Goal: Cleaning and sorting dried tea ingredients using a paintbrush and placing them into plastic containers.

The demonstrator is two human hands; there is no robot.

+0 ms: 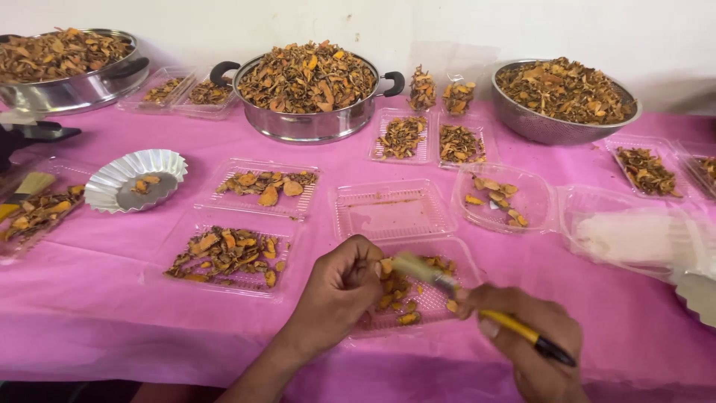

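Between your two hands, right over the nearest clear tray (456, 260), a dried orange piece (385, 266) sits pinched in your left hand (339, 287), whose grip is clenched on it at the fingertips. Your right hand (531, 339) has its grip grasping a yellow-handled brush (477, 307), bristles just touching that piece. Keep the piece low over the tray so that whatever comes loose lands inside, and stroke lightly away from your fingertips; turning the piece between strokes would probably reach every face.

Just beyond your left grip lies a tray of mixed slices (224, 257), and past your right grip an empty tray (391, 210) and a rounded container (501, 198) with a few pale pieces. Farther left sits a fluted foil dish (134, 179). Farthest off, at the back of the pink surface (97, 298), stand a heaped steel pot (307, 93) and a metal colander (564, 101).
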